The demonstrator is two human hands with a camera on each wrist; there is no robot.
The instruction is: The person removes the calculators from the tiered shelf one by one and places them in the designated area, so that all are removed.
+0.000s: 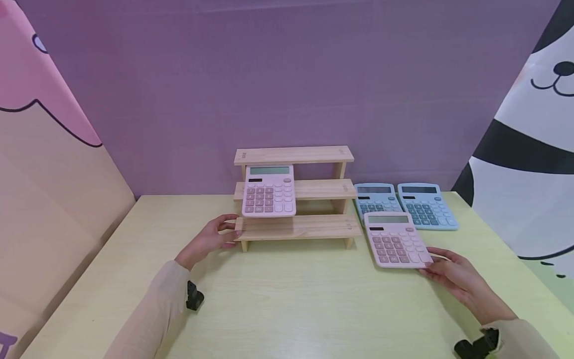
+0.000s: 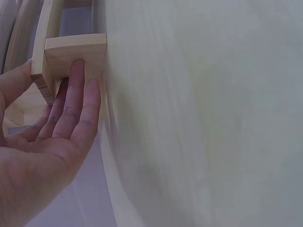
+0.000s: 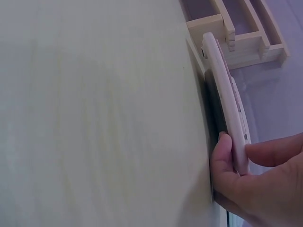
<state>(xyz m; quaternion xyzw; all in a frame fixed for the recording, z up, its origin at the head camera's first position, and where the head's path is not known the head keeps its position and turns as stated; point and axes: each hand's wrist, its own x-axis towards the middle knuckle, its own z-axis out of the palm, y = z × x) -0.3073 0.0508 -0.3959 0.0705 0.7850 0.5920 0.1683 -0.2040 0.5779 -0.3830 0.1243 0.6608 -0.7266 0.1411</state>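
My right hand (image 1: 457, 281) pinches the lower right corner of a pink calculator (image 1: 396, 244), thumb on its face and fingers beneath. Seen edge-on in the right wrist view, that calculator (image 3: 227, 94) tilts up from the table. At the other side, my left hand (image 1: 213, 237) holds the left end of the lowest step of a three-step wooden shelf (image 1: 296, 227). The left wrist view shows the thumb against the board and fingers reaching under it to the leg. A second pink calculator (image 1: 269, 192) leans on the shelf's left half, its lower edge by the bottom step.
Two blue calculators, one on the left (image 1: 376, 192) and one on the right (image 1: 426, 204), lie behind the held one, to the right of the shelf. A purple backdrop (image 1: 296, 75) rises behind the pale wooden table (image 1: 287, 309). Printed panels flank both sides.
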